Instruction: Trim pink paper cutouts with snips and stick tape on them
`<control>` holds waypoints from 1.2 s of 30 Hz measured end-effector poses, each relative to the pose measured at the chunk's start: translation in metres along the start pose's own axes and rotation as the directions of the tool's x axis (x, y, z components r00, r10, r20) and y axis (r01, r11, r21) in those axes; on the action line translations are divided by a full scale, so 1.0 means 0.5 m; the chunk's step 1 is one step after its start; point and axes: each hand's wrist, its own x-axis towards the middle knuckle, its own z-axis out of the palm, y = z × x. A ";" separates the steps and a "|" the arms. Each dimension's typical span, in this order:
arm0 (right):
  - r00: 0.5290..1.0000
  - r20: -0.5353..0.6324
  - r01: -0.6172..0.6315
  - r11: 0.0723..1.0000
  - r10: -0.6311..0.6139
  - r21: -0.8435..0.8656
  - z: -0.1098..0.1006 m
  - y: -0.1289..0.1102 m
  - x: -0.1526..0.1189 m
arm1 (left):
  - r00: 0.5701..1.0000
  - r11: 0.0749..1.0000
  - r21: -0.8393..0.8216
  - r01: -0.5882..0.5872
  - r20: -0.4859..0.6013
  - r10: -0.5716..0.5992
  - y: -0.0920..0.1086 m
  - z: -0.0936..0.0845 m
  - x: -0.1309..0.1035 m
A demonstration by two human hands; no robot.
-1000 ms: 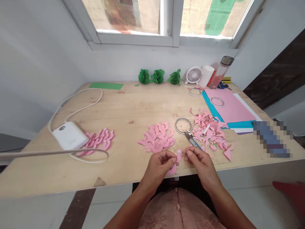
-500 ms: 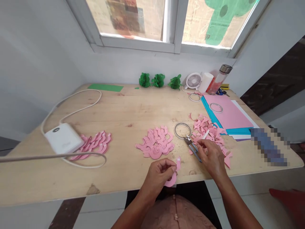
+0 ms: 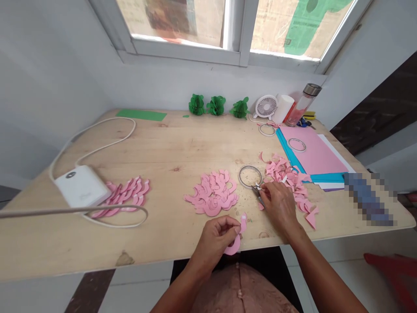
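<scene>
My left hand (image 3: 219,235) is closed in a pinch on a curved pink paper piece (image 3: 233,247) at the table's front edge. The piece has a small white patch near its upper end. Bent low over the thread snips (image 3: 259,198), my right hand (image 3: 278,204) has its fingertips drawn together by the blade tips, where a tiny white bit shows. The snips' handles are hidden under that hand. A pile of curved pink paper pieces (image 3: 213,193) lies between and beyond the hands. Just past the snips rests a thin tape ring (image 3: 249,176).
Pink scraps (image 3: 280,168) spread right of my right hand. Coloured paper sheets (image 3: 317,152) carry another tape ring (image 3: 297,144). Farther back stand green paper balls (image 3: 216,105), a small fan (image 3: 266,107) and a bottle (image 3: 301,106). A white box (image 3: 81,187) with a cable and more pink pieces (image 3: 130,195) are left.
My right hand has moved left and forward from beside the snips to over them, its fingertips now by the blade tips. My left hand keeps its pinch on the pink paper piece.
</scene>
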 end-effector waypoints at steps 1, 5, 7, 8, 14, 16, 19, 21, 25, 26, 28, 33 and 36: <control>1.000 0.002 -0.001 1.000 0.001 -0.005 0.002 -0.001 0.002 | 1.000 1.000 0.001 0.002 0.000 -0.002 0.000 0.000 0.000; 1.000 -0.008 0.001 1.000 -0.001 -0.015 0.007 -0.004 0.006 | 1.000 1.000 -0.005 0.006 0.000 -0.006 0.000 -0.001 0.002; 1.000 -0.018 0.004 1.000 -0.004 -0.012 0.009 -0.005 0.005 | 1.000 1.000 -0.003 0.002 0.000 -0.002 -0.001 -0.001 0.002; 1.000 -0.025 0.004 1.000 -0.004 -0.009 0.010 -0.005 0.004 | 1.000 1.000 -0.001 -0.001 0.001 0.001 -0.002 -0.001 0.002; 0.999 -0.047 -0.008 1.000 0.008 -0.007 0.015 -0.005 -0.002 | 1.000 1.000 0.000 -0.004 0.007 0.004 -0.005 -0.004 0.004; 0.999 -0.043 -0.019 1.000 0.018 -0.009 0.015 -0.006 -0.002 | 1.000 1.000 -0.004 -0.008 0.010 0.008 -0.004 -0.004 0.005; 0.999 -0.030 -0.033 0.999 0.033 -0.006 0.014 -0.009 -0.001 | 1.000 1.000 -0.002 -0.007 0.015 0.007 -0.001 -0.003 0.005; 0.999 -0.024 -0.042 0.999 0.042 -0.005 0.013 -0.010 0.001 | 1.000 1.000 0.003 -0.004 0.015 0.004 0.001 -0.002 0.003; 0.998 -0.020 -0.059 0.998 0.059 -0.007 0.012 -0.013 0.001 | 1.000 1.000 0.008 -0.007 0.012 0.007 0.000 -0.001 0.001; 0.998 -0.019 -0.065 0.998 0.065 -0.004 0.012 -0.014 0.001 | 1.000 1.000 0.010 -0.009 0.013 0.009 0.000 -0.001 0.001; 0.997 -0.019 -0.077 0.997 0.077 0.000 0.012 -0.015 0.000 | 1.000 1.000 0.016 -0.011 0.013 0.011 -0.001 -0.001 0.001; 0.996 -0.004 -0.090 0.996 0.090 0.005 0.012 -0.017 0.002 | 1.000 1.000 0.029 -0.010 0.006 0.009 0.002 0.000 0.002; 0.995 0.007 -0.098 0.995 0.098 -0.002 0.012 -0.019 0.003 | 1.000 1.000 0.025 -0.009 -0.001 0.009 0.002 0.000 0.003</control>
